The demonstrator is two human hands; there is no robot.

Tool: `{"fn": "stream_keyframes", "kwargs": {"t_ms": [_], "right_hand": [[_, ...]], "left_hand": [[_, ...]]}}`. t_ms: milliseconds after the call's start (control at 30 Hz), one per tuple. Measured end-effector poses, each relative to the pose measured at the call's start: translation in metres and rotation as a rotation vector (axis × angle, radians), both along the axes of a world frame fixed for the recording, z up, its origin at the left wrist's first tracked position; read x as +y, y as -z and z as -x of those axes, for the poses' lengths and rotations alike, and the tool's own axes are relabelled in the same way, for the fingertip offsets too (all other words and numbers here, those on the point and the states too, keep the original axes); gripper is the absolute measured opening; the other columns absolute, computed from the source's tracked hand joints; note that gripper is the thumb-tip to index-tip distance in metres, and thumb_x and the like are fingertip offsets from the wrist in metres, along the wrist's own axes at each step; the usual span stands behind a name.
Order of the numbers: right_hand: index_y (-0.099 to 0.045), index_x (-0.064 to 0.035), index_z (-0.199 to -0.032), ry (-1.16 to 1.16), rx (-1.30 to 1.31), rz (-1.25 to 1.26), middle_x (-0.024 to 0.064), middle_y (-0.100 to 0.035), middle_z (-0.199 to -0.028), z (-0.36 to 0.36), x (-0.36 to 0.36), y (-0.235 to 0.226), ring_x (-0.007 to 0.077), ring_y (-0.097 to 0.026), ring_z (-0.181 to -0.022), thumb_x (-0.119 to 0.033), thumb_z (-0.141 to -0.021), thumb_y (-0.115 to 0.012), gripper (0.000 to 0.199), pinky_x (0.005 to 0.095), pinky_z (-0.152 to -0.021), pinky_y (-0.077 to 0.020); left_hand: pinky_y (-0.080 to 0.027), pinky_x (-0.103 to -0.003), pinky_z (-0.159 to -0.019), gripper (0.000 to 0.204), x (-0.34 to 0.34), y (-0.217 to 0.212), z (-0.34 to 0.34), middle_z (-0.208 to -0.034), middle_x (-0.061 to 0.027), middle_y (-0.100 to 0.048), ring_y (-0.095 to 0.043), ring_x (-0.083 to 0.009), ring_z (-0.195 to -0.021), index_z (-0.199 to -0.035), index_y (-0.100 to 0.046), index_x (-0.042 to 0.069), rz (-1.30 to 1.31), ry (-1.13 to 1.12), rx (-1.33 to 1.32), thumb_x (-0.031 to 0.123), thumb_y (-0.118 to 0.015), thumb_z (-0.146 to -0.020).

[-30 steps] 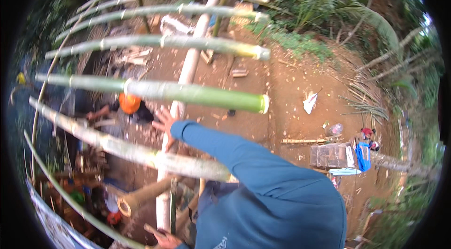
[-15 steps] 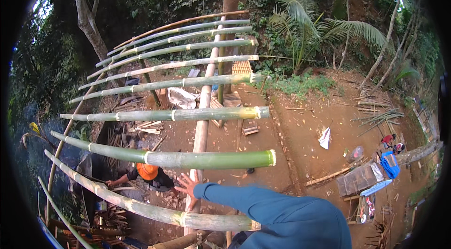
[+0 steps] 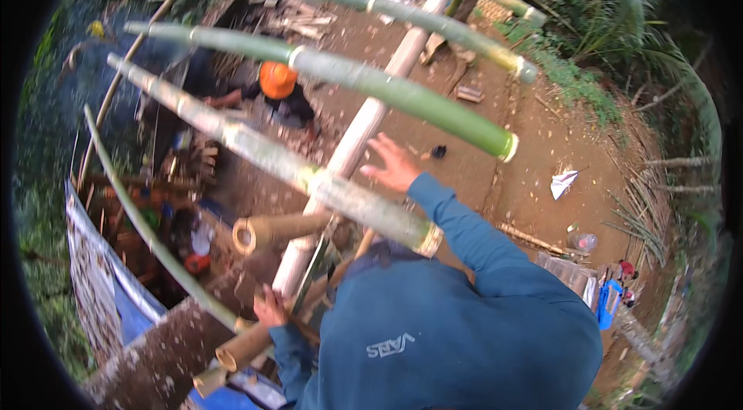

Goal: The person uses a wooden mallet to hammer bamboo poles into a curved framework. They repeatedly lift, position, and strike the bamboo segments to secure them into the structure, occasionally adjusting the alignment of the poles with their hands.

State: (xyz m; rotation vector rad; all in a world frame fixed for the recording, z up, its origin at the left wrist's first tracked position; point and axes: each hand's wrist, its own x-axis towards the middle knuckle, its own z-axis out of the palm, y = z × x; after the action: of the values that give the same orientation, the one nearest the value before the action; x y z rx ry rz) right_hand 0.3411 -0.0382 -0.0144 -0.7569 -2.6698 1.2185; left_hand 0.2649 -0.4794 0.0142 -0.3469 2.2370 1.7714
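Note:
My right hand (image 3: 393, 165) is open with its fingers spread. It reaches past the mottled pale bamboo pole (image 3: 352, 201), beside the thick peeled wooden beam (image 3: 370, 120), with nothing in it. A green bamboo pole (image 3: 402, 97) crosses the beam just beyond that hand. Lower down, my left hand (image 3: 269, 308) is by the lower end of the same beam, fingers apart and slightly blurred; whether it rests on the wood I cannot tell. Near it are a short hollow bamboo end (image 3: 263, 234) and another cut bamboo end (image 3: 240, 352).
Further bamboo poles (image 3: 433, 19) lie in a row across the beam, high above brown ground. Below, a person in an orange hat (image 3: 277, 80) crouches near scattered wood. A thin green pole (image 3: 147, 232) slants at left over a metal-edged roof (image 3: 116, 278). Cut sticks (image 3: 638, 224) lie at right.
The view has tilted down and turned, so the poles now slant and sit higher. My right hand has drawn back from the beam. My left hand has come into view.

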Motion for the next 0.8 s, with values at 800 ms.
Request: {"fn": "stream_keyframes", "kwargs": {"t_ms": [800], "right_hand": [[-0.044, 0.0018, -0.131, 0.719, 0.156, 1.437, 0.0127, -0.056, -0.126, -0.206, -0.106, -0.017, 0.0223, -0.055, -0.115, -0.021, -0.092, -0.063, 0.049, 0.0368, -0.101, -0.0436]], "left_hand": [[-0.049, -0.037, -0.063, 0.036, 0.006, -0.006, 0.015, -0.051, -0.0019, -0.036, -0.040, -0.0153, -0.044, -0.081, -0.053, 0.001, -0.142, 0.253, -0.317, 0.034, -0.053, -0.096]]}}
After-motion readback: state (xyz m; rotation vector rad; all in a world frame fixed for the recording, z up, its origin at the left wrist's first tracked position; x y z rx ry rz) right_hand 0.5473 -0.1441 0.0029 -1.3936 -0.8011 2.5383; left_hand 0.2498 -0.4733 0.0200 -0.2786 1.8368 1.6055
